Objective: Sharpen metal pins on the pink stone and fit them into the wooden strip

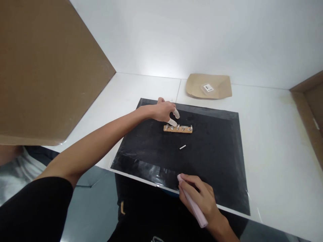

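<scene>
Tan strip (178, 130) just beside loosely spread left hand (164, 111), right hand (204, 196) gripping pink stick (197, 211)

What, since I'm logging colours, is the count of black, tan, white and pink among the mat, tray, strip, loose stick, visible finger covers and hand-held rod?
Black: 1 (mat)
Tan: 2 (tray, strip)
White: 3 (loose stick, two visible finger covers)
Pink: 1 (rod)
Total: 7

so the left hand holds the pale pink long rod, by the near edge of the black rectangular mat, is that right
Not the left hand: the head view shows the right hand holding the pale pink long rod, by the near edge of the black rectangular mat.
</scene>
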### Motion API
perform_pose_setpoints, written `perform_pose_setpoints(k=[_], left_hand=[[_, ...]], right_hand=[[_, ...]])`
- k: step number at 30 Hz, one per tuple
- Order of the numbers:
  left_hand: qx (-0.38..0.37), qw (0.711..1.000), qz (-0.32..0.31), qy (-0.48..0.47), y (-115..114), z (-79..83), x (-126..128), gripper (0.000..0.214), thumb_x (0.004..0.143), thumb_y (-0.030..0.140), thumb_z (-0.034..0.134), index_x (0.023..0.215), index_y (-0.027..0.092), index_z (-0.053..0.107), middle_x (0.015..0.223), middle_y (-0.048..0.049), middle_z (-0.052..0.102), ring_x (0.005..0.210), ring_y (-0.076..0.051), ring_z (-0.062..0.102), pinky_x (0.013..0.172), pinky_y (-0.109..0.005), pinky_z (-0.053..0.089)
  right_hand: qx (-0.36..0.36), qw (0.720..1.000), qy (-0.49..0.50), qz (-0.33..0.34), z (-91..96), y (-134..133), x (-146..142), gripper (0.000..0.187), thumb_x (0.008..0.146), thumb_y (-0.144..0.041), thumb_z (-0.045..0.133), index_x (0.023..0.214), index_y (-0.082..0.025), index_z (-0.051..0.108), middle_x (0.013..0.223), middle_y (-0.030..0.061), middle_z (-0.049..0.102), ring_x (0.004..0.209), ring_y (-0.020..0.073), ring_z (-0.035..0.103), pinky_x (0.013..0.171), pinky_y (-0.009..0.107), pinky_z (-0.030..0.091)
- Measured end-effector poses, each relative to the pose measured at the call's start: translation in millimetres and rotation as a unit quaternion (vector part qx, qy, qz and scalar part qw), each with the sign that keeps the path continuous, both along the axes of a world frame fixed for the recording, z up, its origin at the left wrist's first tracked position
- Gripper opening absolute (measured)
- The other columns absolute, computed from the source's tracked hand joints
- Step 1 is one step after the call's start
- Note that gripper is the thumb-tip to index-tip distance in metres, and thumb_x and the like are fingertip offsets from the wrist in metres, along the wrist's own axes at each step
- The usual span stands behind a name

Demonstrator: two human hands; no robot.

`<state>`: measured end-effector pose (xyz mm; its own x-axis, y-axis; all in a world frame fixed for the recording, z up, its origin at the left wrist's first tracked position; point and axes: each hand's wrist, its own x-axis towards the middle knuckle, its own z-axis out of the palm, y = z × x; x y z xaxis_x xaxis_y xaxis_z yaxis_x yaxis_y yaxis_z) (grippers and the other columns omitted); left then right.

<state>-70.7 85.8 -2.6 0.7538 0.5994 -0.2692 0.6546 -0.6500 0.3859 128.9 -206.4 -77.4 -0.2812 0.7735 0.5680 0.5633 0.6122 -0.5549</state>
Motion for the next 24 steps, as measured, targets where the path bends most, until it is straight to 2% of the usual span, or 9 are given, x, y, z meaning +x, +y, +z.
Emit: perform_pose_setpoints(k=[4, 10, 17, 24], left_hand=[[0.004, 1.000, 0.001, -0.003, -0.5, 0.4, 1.8, 0.039, 0.082, 0.060, 0.069, 0.105, 0.031, 0.083, 0.118, -0.0079, 0.076, 0.108, -0.030, 0.060, 0.103, -0.045, 0.020], [-0.022, 1.000, -0.020, 0.004, -1.7, 7.9, 2.8, 0.018, 0.082, 0.040, 0.070, 0.089, 0.034, 0.085, 0.115, -0.0036, 0.077, 0.108, -0.027, 0.062, 0.104, -0.046, 0.019], [-0.034, 0.999, -0.016, 0.005, 3.4, 10.0, -3.3, 0.022, 0.085, 0.038, 0.065, 0.097, 0.033, 0.083, 0.123, -0.0029, 0.077, 0.109, -0.025, 0.063, 0.106, -0.046, 0.021], [-0.022, 1.000, -0.017, 0.000, 2.7, 7.9, -7.5, 0.028, 0.086, 0.032, 0.059, 0.100, 0.029, 0.083, 0.122, -0.0041, 0.078, 0.110, -0.024, 0.064, 0.109, -0.046, 0.018]], right_hand=[[0.001, 1.000, 0.010, 0.007, 1.5, 0.3, -0.1, 0.024, 0.089, 0.002, 0.067, 0.107, -0.013, 0.069, 0.103, 0.0110, 0.072, 0.079, 0.0141, 0.074, 0.070, 0.024, 0.064], [-0.006, 1.000, 0.008, 0.005, 1.4, 0.2, -0.2, 0.024, 0.089, 0.001, 0.067, 0.108, -0.015, 0.069, 0.105, 0.0111, 0.073, 0.078, 0.0142, 0.074, 0.068, 0.024, 0.064], [-0.002, 1.000, 0.012, 0.003, 7.2, 3.6, -2.0, 0.023, 0.090, 0.001, 0.066, 0.107, -0.014, 0.069, 0.101, 0.0110, 0.073, 0.075, 0.0141, 0.074, 0.067, 0.023, 0.064], [-0.005, 1.000, 0.007, 0.005, 6.7, 2.5, -1.3, 0.020, 0.091, -0.001, 0.066, 0.106, -0.013, 0.070, 0.102, 0.0120, 0.074, 0.077, 0.0153, 0.075, 0.068, 0.024, 0.065]])
